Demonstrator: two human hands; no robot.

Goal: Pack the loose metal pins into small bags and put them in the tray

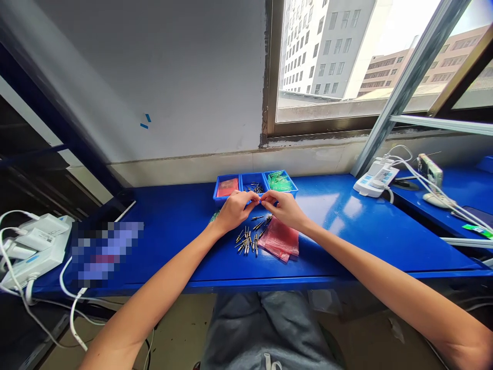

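My left hand [235, 208] and my right hand [284, 205] meet fingertip to fingertip above the desk, both pinched closed. Whatever lies between the fingertips is too small to make out. Below them a loose pile of small metal pins [246, 240] with thick middles and thin shafts lies on the blue desk. Flat red plastic bags [280, 239] lie beside the pile, under my right wrist. A bit of green plastic [214, 217] shows by my left wrist. Just behind the hands stands a blue three-part bin [215, 189].
Red bags [228, 187] fill the bin's left compartment, dark metal parts [254, 188] the middle, green bags [280, 181] the right. A power strip [375, 177] with white cables stands at right, another power strip [42, 246] at left, near a pixelated patch. The wall and window rise behind.
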